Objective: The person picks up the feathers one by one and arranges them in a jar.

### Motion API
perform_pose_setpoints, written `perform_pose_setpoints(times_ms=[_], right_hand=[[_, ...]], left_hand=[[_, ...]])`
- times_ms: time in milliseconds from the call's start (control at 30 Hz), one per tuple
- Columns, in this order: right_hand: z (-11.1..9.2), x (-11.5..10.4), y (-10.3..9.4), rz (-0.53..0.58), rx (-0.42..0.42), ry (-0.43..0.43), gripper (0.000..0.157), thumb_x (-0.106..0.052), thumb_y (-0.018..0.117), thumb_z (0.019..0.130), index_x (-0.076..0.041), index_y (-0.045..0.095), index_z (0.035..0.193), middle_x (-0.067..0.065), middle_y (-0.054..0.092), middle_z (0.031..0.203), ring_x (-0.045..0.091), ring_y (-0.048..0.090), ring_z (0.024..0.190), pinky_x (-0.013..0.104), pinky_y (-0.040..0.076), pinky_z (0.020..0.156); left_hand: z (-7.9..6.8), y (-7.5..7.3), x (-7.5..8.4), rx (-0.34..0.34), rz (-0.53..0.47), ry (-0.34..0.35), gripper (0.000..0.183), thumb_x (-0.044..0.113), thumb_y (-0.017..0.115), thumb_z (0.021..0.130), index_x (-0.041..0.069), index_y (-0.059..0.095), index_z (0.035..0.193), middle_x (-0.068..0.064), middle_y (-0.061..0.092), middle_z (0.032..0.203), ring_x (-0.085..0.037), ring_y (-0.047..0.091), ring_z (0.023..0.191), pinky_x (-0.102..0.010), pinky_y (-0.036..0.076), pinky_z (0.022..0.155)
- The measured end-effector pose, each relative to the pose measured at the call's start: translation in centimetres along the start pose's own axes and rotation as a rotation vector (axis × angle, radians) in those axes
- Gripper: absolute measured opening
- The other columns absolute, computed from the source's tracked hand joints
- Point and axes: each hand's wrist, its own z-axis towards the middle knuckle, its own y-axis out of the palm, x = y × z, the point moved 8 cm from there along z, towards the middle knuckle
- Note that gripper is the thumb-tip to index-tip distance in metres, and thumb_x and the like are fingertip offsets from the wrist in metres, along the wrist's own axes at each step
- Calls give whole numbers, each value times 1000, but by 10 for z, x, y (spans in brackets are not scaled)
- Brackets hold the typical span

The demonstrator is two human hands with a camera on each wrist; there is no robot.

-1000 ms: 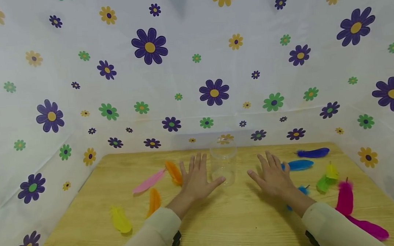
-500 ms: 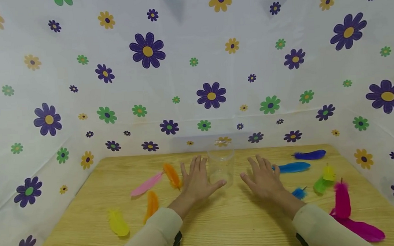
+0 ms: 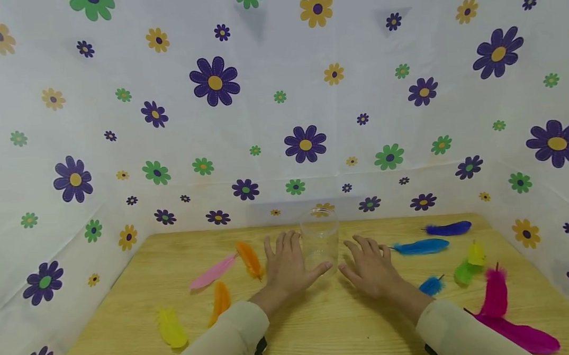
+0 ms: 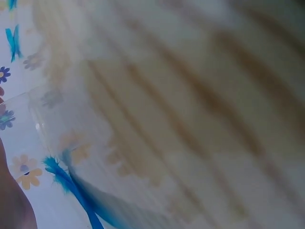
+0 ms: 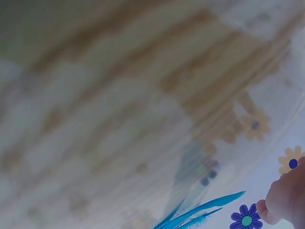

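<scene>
Upright near the back of the wooden table stands a clear, see-through plastic cup (image 3: 320,242). My left hand (image 3: 287,272) is at its left side, fingers spread and thumb reaching across the front of the cup's base. On the other side is my right hand (image 3: 372,271), fingers loosely bent, thumb tip close to the cup's right edge. Whether either hand touches the cup I cannot tell. In the left wrist view only a bit of the hand (image 4: 14,205) shows at the edge; the right wrist view likewise catches part of a hand (image 5: 286,195).
Left of the cup lie a pink feather (image 3: 214,272), two orange feathers (image 3: 250,259) and a yellow feather (image 3: 172,328). On the right are blue feathers (image 3: 421,246), a green feather (image 3: 467,271), a small yellow feather (image 3: 477,254) and magenta feathers (image 3: 496,295). Flowered white cloth (image 3: 263,120) surrounds the table.
My right hand has moved left, closer to the cup, and its fingers bend a little more. The left hand stays almost in place beside the cup. The head view has shifted slightly.
</scene>
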Motion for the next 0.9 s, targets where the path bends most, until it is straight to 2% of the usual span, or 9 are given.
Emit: perform_pose_setpoints(times_ms=[267,500,700,900], right_hand=[[0,0,-3,0,-11,-18,63,-47,51,101,-9,41,150,19,36,156,44,35,138,67,29,100],[0,4,3,-42,-24,-16,65,-50,50,101,-14,38,153,18,35,157,44,36,139,67,30,102],[0,4,4,-48,-20,-35,68,-56,49,99,-16,39,153,17,36,156,42,38,137,66,32,100],[-1,2,0,-25,-9,-46,69,-59,51,97,-17,42,151,15,40,154,41,39,138,65,31,104]], left_hand=[[4,5,8,8,-13,6,103,84,38,85,0,43,143,-15,48,145,-38,33,142,-68,11,115],[-2,7,8,50,-1,27,101,83,41,86,-2,45,141,-16,50,142,-36,35,140,-68,11,114],[-4,11,12,-10,-6,52,99,81,37,88,-2,43,141,-17,49,143,-35,35,141,-67,10,115],[-5,13,17,-29,-38,87,92,78,41,89,-2,46,133,-15,52,130,-31,41,130,-59,14,118]])
